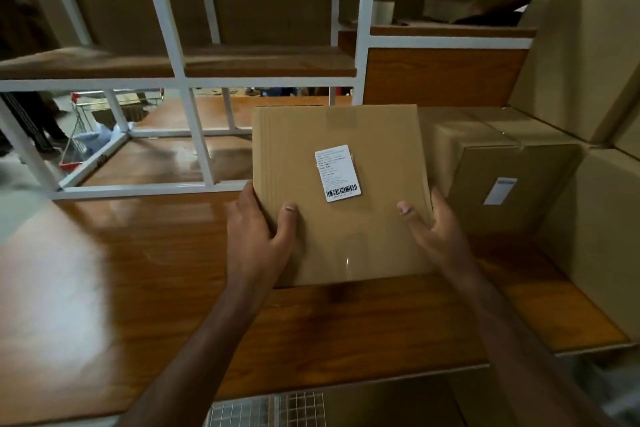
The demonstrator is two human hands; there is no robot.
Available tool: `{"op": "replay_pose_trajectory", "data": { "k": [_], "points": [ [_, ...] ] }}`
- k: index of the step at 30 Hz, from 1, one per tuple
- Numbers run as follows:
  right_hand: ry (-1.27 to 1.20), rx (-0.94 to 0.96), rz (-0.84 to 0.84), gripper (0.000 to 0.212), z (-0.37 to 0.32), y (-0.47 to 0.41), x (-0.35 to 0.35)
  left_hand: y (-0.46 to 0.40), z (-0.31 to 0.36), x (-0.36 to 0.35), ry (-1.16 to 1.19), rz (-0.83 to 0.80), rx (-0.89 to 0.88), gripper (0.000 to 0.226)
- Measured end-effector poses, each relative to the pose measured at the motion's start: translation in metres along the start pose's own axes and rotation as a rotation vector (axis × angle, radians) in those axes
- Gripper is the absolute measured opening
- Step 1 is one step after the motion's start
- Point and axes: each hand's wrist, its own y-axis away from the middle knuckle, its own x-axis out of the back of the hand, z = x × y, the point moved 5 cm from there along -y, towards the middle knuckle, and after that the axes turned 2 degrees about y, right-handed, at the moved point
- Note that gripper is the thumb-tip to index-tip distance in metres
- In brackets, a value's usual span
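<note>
While the labelled cardboard box (341, 194) sits on the wooden shelf (138, 270), left hand (258, 236) and right hand (434, 232) clamp its sides, thumbs on top.

A glossy wooden board (138, 270) is seen as the carrying surface, spread from 7 o'clock round to 3 o'clock. A white frame (197, 149) is stood on it at 10 o'clock, with its base rails laid flat on the wood. At the centre a box (339, 236) with a barcode label (337, 173) is tilted above the board; whether its lower edge is rested on the wood cannot be told. Just beside it, at 3 o'clock, a taped box (512, 191) is set on the board. Further out at 3 o'clock a big box (602, 236) is placed close against the taped box.
</note>
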Motion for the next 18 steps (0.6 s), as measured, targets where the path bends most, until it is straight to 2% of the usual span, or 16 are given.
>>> {"op": "replay_pose_trajectory", "data": {
  "k": [8,14,18],
  "points": [
    [0.067,0.107,0.028,0.067,-0.004,-0.026,-0.008,-0.005,-0.004,-0.009,-0.041,0.06,0.027,0.066],
    [0.031,0.133,0.091,0.064,0.023,-0.014,-0.015,0.006,-0.015,-0.024,0.004,0.059,-0.005,0.07],
    [0.024,0.147,0.128,0.073,0.038,-0.007,-0.016,0.01,-0.024,-0.033,0.006,0.034,0.002,0.061]
  ]
}}
